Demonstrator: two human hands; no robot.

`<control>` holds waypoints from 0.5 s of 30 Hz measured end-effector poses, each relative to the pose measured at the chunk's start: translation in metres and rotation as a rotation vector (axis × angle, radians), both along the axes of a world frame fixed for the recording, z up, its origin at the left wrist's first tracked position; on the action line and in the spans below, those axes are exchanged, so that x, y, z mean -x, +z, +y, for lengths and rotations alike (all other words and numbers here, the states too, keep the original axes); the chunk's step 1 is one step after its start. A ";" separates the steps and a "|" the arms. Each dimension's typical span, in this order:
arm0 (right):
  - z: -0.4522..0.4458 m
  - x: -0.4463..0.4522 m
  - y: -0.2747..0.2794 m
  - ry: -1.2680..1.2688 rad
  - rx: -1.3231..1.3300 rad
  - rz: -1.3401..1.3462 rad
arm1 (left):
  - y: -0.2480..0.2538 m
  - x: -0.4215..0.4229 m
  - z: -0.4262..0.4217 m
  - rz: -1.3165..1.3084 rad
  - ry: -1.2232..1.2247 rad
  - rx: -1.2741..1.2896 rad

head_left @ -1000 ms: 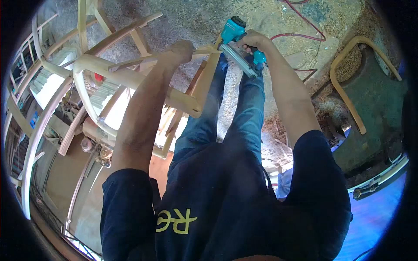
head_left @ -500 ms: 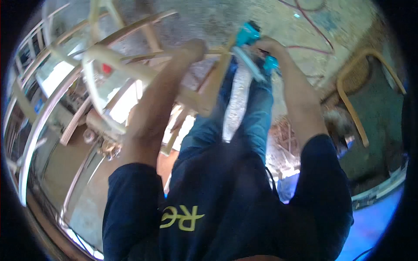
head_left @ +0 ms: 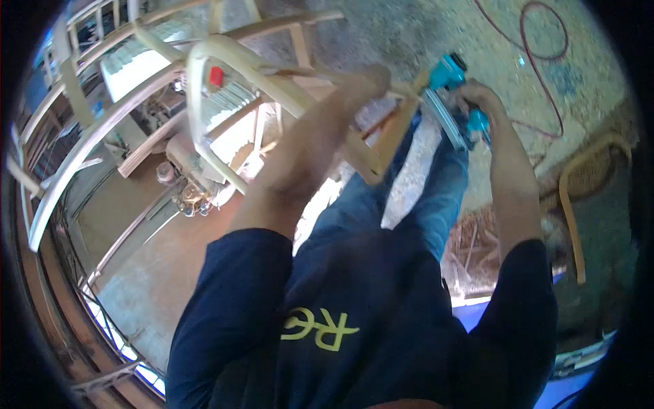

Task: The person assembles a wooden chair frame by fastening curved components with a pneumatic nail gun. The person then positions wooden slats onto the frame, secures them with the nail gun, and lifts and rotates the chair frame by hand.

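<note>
Curved wooden rails (head_left: 112, 129) sweep across the left, beside a pale wooden frame (head_left: 361, 155) standing by the person's legs (head_left: 439, 191). The left hand (head_left: 373, 82), blurred, is at the frame's far side; whether it grips the wood cannot be told. The right hand (head_left: 479, 97) grips a teal nail gun (head_left: 446, 72) at the frame's right end. A red hose (head_left: 522, 28) loops far right; a bent wooden piece (head_left: 574, 225) lies nearer.
</note>
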State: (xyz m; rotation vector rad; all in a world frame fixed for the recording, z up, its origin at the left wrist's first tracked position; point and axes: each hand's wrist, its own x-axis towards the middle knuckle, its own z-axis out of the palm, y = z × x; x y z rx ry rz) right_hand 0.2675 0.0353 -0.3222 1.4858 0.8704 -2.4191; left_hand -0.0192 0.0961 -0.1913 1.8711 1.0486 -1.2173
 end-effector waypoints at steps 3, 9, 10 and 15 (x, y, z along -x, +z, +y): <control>-0.004 0.001 0.010 -0.132 -0.005 0.010 | -0.005 0.002 0.001 -0.001 -0.088 0.058; -0.007 0.004 0.020 -0.191 0.007 -0.032 | 0.065 -0.002 0.026 0.151 -0.022 -0.085; -0.008 0.003 0.009 -0.188 0.006 -0.010 | 0.104 -0.021 0.031 0.278 -0.013 -0.108; -0.006 0.000 0.016 -0.179 -0.026 0.017 | 0.173 0.020 0.007 -0.087 0.167 -0.736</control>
